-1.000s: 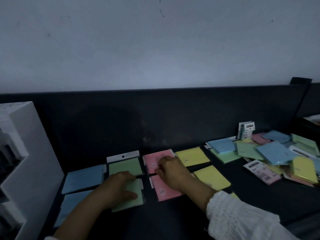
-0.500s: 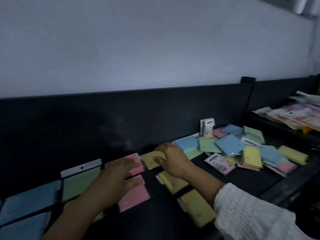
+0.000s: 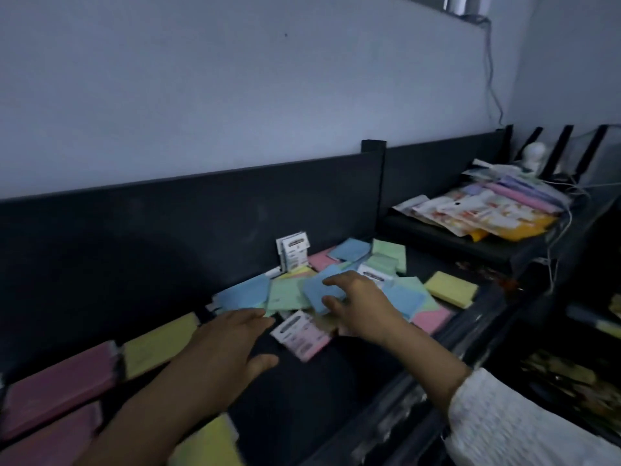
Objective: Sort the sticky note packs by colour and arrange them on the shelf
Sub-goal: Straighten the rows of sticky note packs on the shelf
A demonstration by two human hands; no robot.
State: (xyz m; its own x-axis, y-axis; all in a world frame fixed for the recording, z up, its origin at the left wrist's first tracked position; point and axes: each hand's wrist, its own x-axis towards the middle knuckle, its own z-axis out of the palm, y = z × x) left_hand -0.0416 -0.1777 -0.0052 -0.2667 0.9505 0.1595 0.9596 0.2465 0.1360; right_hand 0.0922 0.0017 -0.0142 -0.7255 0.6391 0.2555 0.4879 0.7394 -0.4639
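Two hands: left hand splayed loose, right hand pinching a flat, square blue pack.

dim, bluish | motion blur at bottom | wide-angle edge bending

Pink packs cropped, blue pack seemingly half-hidden

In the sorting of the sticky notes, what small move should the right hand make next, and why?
Probably lift the blue pack clear of the mixed pile. The right hand already pinches it, forefinger on top and thumb at its near edge, and it lies on top of other packs, so it should come free. The left hand hovers open, holding nothing.
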